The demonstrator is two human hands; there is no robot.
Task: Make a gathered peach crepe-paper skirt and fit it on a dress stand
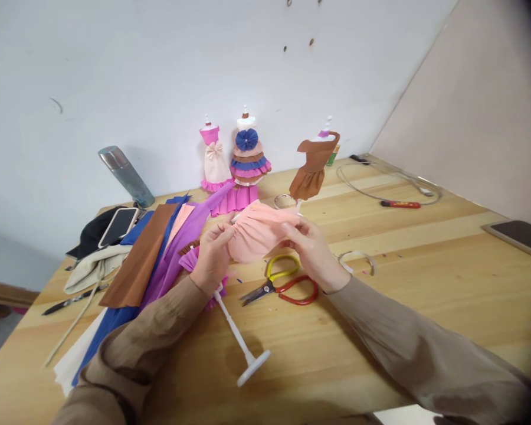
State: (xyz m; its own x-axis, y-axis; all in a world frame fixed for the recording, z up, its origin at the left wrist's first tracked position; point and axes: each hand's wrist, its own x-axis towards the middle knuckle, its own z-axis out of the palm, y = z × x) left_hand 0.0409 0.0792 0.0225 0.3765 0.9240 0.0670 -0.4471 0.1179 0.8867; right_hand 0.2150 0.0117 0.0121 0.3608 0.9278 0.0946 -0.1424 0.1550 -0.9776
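Note:
Between both hands stretches a gathered piece of peach crepe paper point(259, 231). My left hand point(213, 251) pinches its left edge, and my right hand point(312, 252) pinches its right edge, thumb on top. Below my left hand, a small white dress-form stand point(236, 330) lies on its side, its upper end dressed in purple frills and partly hidden by the hand. Scissors point(278, 283) with one yellow and one red handle lie open on the table beneath the paper, beside my right wrist.
Crepe paper sheets point(137, 254) in several colours lie at left, near a phone point(118, 227) and a tilted-looking flask point(126, 176). Dressed mini mannequins point(248, 147) stand by the wall; a brown-dressed one point(314, 165) is further right. At right are a tape ring point(358, 260), cable point(389, 171) and red-handled tool point(400, 204).

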